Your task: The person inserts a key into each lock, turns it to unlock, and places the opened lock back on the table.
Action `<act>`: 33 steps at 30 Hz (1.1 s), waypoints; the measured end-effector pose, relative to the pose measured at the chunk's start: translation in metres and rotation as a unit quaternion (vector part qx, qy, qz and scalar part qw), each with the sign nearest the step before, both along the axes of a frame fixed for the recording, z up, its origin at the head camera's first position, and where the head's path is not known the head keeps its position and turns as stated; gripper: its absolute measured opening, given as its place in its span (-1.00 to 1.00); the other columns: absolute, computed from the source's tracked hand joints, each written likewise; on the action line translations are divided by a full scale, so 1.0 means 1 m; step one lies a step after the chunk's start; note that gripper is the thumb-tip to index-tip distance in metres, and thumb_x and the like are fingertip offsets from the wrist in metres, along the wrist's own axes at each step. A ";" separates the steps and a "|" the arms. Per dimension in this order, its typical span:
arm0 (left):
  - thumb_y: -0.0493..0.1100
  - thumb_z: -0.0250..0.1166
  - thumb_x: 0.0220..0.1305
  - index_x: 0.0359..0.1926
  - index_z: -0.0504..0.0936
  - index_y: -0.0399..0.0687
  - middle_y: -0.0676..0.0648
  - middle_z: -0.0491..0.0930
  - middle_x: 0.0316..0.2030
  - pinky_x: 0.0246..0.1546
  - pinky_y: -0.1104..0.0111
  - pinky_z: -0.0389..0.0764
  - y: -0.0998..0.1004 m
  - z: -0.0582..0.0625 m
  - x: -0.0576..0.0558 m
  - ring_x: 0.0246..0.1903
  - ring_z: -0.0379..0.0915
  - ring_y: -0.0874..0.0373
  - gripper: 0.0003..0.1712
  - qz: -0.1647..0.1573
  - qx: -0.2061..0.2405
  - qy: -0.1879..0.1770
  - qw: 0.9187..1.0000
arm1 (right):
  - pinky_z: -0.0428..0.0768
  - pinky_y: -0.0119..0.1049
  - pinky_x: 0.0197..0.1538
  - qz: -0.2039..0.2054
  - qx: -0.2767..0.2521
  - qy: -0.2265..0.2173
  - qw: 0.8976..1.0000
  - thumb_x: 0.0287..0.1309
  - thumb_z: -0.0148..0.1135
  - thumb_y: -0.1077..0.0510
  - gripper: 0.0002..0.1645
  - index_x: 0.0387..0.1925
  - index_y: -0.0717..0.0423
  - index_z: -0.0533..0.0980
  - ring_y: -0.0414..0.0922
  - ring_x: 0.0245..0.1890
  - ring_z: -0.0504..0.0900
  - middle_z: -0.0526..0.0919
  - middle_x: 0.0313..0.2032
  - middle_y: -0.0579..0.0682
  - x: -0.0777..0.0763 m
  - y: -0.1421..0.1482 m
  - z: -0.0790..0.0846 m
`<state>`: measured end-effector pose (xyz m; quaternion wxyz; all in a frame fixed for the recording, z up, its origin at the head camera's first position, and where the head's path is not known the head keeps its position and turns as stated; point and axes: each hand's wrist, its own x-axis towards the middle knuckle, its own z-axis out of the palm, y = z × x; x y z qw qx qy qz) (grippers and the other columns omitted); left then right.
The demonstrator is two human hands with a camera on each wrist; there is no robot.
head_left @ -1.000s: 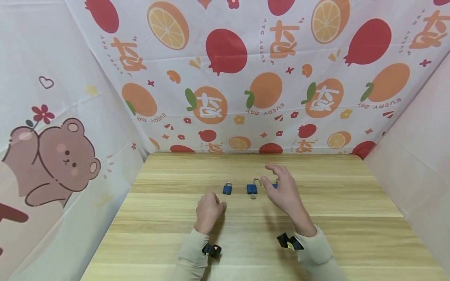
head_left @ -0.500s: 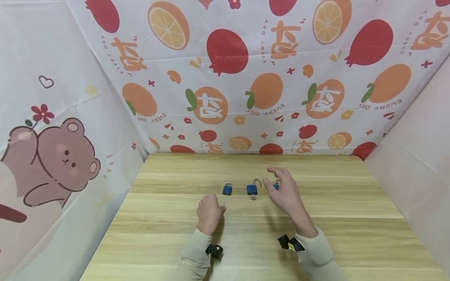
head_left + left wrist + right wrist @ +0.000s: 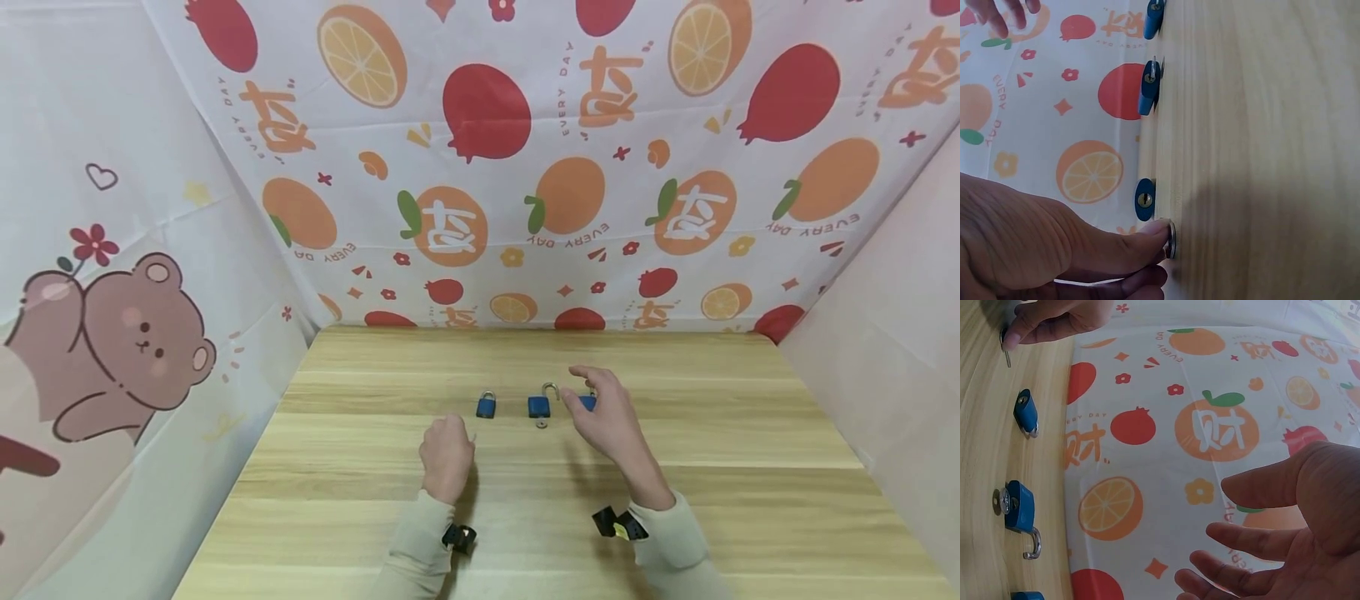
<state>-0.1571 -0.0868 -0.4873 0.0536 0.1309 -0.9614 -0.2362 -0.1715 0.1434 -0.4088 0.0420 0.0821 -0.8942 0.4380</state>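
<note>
My left hand (image 3: pixel 447 457) pinches a small silver key (image 3: pixel 1008 359) between thumb and fingers, close over the table. Its round head (image 3: pixel 1172 240) shows at the thumb tip in the left wrist view. Just beyond this hand lies a blue padlock (image 3: pixel 486 408) with its shackle closed and its keyhole (image 3: pixel 1144 200) facing me. To the right of that, a second blue padlock (image 3: pixel 538 407) has its shackle swung out and a key (image 3: pixel 1004 501) in it. My right hand (image 3: pixel 609 418) hovers with fingers spread, holding nothing. It partly covers a third blue padlock (image 3: pixel 588 402).
The padlocks lie in a row on a light wooden table (image 3: pixel 375 358). A fruit-print cloth (image 3: pixel 510 200) hangs along the far edge. White cloth walls stand at both sides, the left one (image 3: pixel 150 333) with a printed bear. Black camera mounts sit on both wrists.
My left hand has turned slightly and shifted a little, still holding the key. The right hand has come down slightly toward me. The padlocks stay where they were.
</note>
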 end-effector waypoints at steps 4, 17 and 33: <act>-0.42 0.35 0.16 -0.68 0.49 -0.16 -0.14 0.54 -0.64 -0.74 0.26 0.42 0.001 -0.001 -0.001 -0.65 0.36 0.11 -0.67 -0.002 -0.005 0.009 1.000 | 0.49 0.21 0.24 -0.002 0.001 -0.001 1.000 0.37 0.24 0.05 -0.47 0.28 0.18 0.50 0.21 0.28 0.48 0.50 0.29 0.25 -0.001 0.001 -0.002; -0.40 0.45 0.02 -0.61 0.57 -0.24 -0.22 0.63 -0.57 -0.70 0.15 0.51 0.000 0.003 0.003 -0.60 0.54 0.00 -0.79 -0.011 -0.009 -0.006 1.000 | 0.49 0.20 0.24 -0.003 0.003 -0.009 1.000 0.38 0.24 0.07 -0.47 0.30 0.16 0.49 0.21 0.27 0.48 0.50 0.29 0.25 -0.001 0.002 -0.007; -0.44 0.32 0.06 -0.68 0.41 -0.13 -0.08 0.43 -0.66 -0.72 0.24 0.37 -0.002 -0.002 0.003 -0.64 0.33 0.07 -0.68 -0.009 0.031 -0.017 0.999 | 0.48 0.21 0.25 0.001 -0.002 -0.023 1.000 0.39 0.23 0.05 -0.45 0.32 0.18 0.47 0.23 0.29 0.46 0.47 0.33 0.27 -0.005 0.004 -0.012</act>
